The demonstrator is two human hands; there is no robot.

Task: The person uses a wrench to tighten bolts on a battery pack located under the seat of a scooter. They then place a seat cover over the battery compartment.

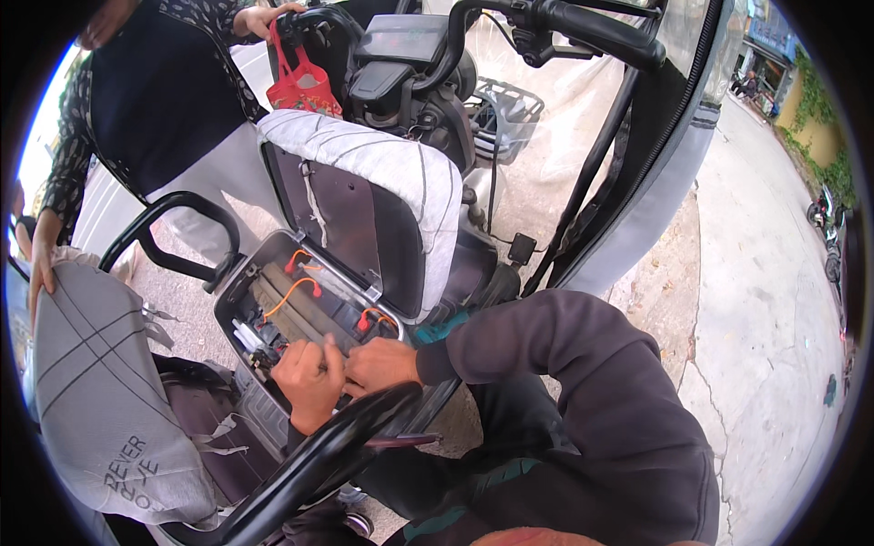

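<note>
Both my hands are over the near end of an open under-seat compartment (225,317) of an electric vehicle. My left hand (311,382) is curled with its fingers bent in. Beside it, my right hand (381,365) reaches in from the right, and the fingertips of the two hands meet. Whether something small sits between them is hidden. Brown battery-like blocks (290,310) lie in the compartment. Orange wires (287,295) with red plugs (363,322) run across them. White connectors (247,336) and dark wiring sit along the left side.
The hinged seat (362,205) with a grey cover stands raised beyond the compartment. A rear seat (102,396) is at left, touched by another person's hand (42,263). A black armrest bar (307,471) crosses near my left arm. A red bag (304,85) hangs by the handlebar (594,34).
</note>
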